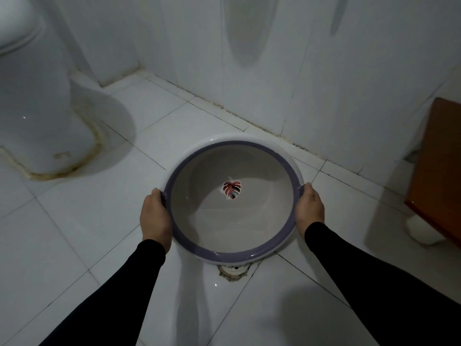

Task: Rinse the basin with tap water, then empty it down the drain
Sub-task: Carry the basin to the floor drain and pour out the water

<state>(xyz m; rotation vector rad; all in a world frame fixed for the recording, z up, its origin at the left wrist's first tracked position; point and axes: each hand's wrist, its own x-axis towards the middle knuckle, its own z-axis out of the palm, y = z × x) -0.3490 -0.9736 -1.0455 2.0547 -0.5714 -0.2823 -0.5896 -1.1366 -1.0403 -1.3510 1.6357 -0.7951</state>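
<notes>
A round basin (199,236) with a white outside, a purple rim and a grey inside is held over the tiled floor. A red leaf sticker (231,189) marks its bottom, and a shallow layer of water seems to lie in it. My left hand (155,218) grips the left rim and my right hand (309,211) grips the right rim. Both arms wear black sleeves. The floor drain (233,270) peeks out just below the basin's near edge, mostly hidden by it.
A white toilet (32,101) stands at the left, with stained sealant round its base. White tiled walls meet the floor behind the basin. An orange-brown wooden piece of furniture (439,171) stands at the right, with a white object (421,231) under it.
</notes>
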